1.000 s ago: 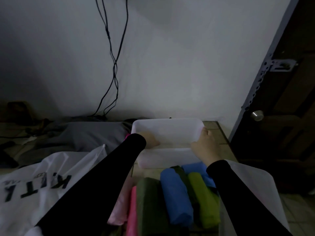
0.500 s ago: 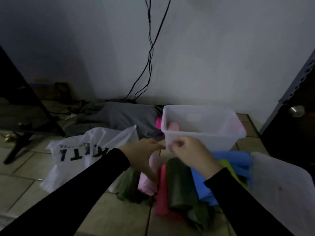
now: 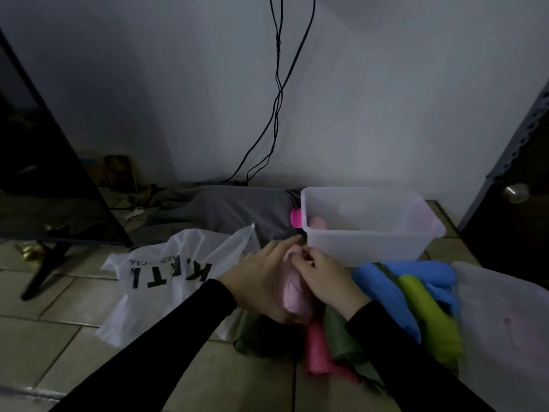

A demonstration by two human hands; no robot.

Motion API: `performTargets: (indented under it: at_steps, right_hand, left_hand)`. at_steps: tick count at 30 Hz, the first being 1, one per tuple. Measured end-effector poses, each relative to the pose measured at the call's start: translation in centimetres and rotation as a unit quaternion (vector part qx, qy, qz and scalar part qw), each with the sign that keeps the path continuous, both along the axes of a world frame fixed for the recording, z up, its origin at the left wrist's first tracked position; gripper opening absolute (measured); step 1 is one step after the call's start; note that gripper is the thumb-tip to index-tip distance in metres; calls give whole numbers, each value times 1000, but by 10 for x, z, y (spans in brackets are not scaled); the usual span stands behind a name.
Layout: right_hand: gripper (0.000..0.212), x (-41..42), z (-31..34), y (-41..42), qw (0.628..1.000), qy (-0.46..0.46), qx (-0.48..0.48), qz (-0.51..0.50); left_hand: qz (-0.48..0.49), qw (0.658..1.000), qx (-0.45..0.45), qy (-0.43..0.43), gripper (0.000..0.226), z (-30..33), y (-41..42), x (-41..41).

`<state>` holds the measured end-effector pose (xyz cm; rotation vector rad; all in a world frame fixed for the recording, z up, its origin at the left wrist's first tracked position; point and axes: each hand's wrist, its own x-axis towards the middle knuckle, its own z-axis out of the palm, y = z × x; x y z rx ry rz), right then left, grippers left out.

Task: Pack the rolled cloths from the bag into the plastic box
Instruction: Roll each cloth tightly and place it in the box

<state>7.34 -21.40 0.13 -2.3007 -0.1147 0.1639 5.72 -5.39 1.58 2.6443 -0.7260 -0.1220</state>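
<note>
On floor tiles (image 3: 89, 295), both hands' grip holds pale pink roll (image 3: 292, 288)

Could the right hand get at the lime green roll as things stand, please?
Probably yes, once freed. The lime green roll lies on top of the pile just right of the right hand, with nothing over it. But that hand is now busy on the pale pink roll together with the left hand.
</note>
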Motion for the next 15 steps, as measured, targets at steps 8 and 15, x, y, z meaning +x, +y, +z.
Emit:
performTargets:
  at_steps: [8,15]
  right_hand:
    - [37,8,28,2,955,10,290,-63]
    - [48,12,62,-23,968,-176,171,-61]
  left_hand:
    - [-26,986,-125,-105,132,45,10,-2]
    - [-37,988,-13,-151,129,46,24,11]
